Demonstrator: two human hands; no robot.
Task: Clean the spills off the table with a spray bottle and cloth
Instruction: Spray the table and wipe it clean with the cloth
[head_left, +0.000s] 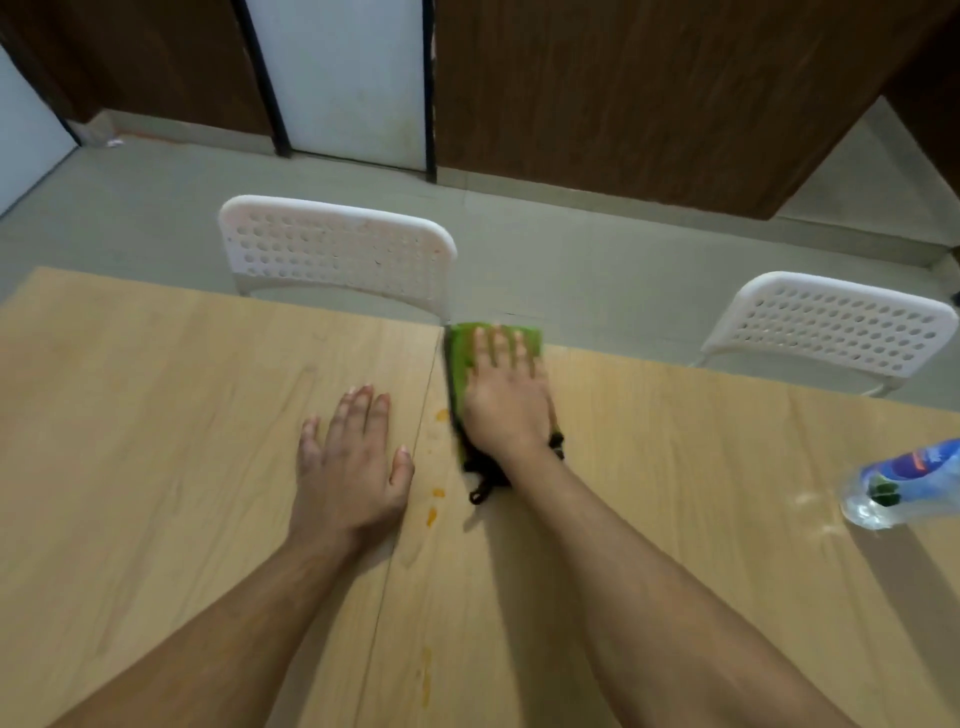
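My right hand (506, 400) presses flat, fingers straight, on a green cloth (460, 358) with a dark fringe, near the far edge of the light wooden table (156, 395). My left hand (350, 467) rests flat on the table just left of the seam between the two tabletops. Orange spill spots (432, 515) lie between my hands, with another orange streak (426, 675) nearer to me. A clear spray bottle (901, 486) with a blue label lies at the right edge of the view; its top is out of frame.
Two white perforated chairs stand at the far side of the table, one (337, 254) behind the cloth, one (831, 332) at the right. Beyond them are a grey floor and brown wall panels. A wet sheen (810, 506) shows beside the bottle.
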